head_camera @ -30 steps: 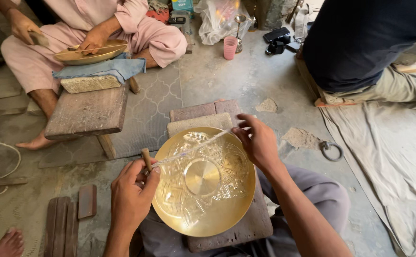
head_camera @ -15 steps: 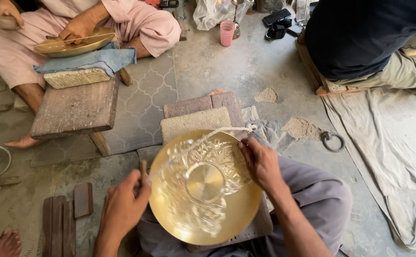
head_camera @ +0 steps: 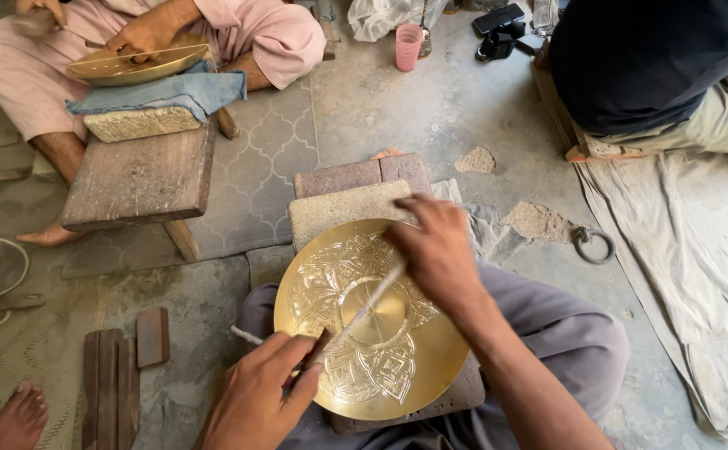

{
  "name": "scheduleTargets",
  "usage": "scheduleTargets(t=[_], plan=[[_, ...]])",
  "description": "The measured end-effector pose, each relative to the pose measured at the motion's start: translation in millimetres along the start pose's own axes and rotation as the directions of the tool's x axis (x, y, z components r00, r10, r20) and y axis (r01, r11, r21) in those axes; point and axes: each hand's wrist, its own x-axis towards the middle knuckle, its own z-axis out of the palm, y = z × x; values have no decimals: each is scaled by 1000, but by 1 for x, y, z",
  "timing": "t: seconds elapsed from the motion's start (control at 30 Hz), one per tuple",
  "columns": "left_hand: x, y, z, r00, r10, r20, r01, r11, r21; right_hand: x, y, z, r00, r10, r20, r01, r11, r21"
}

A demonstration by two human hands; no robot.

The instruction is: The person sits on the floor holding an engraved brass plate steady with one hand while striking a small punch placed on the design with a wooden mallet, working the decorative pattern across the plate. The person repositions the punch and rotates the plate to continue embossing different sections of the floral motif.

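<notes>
A round brass plate (head_camera: 380, 379) with engraved floral patterns lies on a block on my lap. My left hand (head_camera: 257, 400) rests at its lower left edge and grips the wooden handle end of a thin metal rod (head_camera: 370, 304) that lies across the plate's middle. At the plate's upper right edge, my right hand (head_camera: 436, 248) grips the rod's other end, fingers curled over the rim.
A stone block (head_camera: 339, 208) lies beyond the plate. A seated person at upper left works another brass plate (head_camera: 135, 65) on a wooden stool (head_camera: 139, 179). Another person sits at upper right on a cloth (head_camera: 689, 250). A pink cup (head_camera: 409, 46) and metal ring (head_camera: 593, 244) lie on the floor.
My view has dropped closer to the plate. The rod has swung from the plate's upper edge to lie diagonally across its centre, with my left hand now gripping its handle end.
</notes>
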Motion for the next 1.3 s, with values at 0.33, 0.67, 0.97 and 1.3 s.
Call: scheduleTargets(t=[0.33, 0.67, 0.97, 1.3], plan=[[-19, -115, 35, 894, -371, -250, 423, 883, 204, -89, 57, -61, 579, 391, 716, -795, 75, 602], [-20, -118, 67, 893, -224, -391, 293, 948, 127, -29, 14, -1, 720, 629, 293, -691, 689, 218], [-6, -80, 36, 875, -392, -285, 160, 789, -593, -229, 92, -67, 379, 900, -213, -793, 435, 426], [75, 8, 36, 960, -3, -279, -223, 596, -771, -404, 96, -14, -215, 930, 298, -891, -62, -451]])
